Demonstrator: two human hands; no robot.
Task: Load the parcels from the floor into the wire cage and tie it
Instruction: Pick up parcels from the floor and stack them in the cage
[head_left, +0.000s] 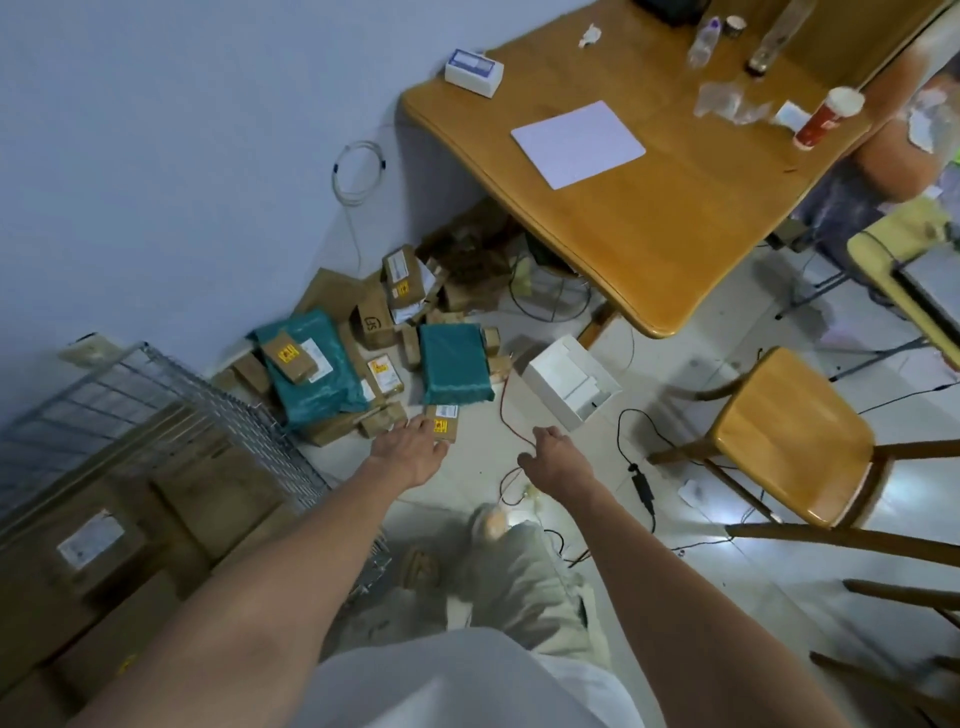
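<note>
Both my arms reach down toward the heap of brown cardboard parcels (363, 332) on the floor by the wall; my left hand (410, 447), fingers straight, touches the small brown yellow-stickered box (442, 422), being nearest; my right hand (553, 454) hangs loose, holding nothing. The grey wire cage (171, 395), already holding cartons, stands just left for a short carry.

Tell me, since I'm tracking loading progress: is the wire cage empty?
No, the wire cage at the left already holds several brown cardboard parcels, one showing a white label.

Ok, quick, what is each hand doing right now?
Left hand: open, fingers reaching onto the small brown parcel, not gripping it.
Right hand: open, holding nothing.
</note>
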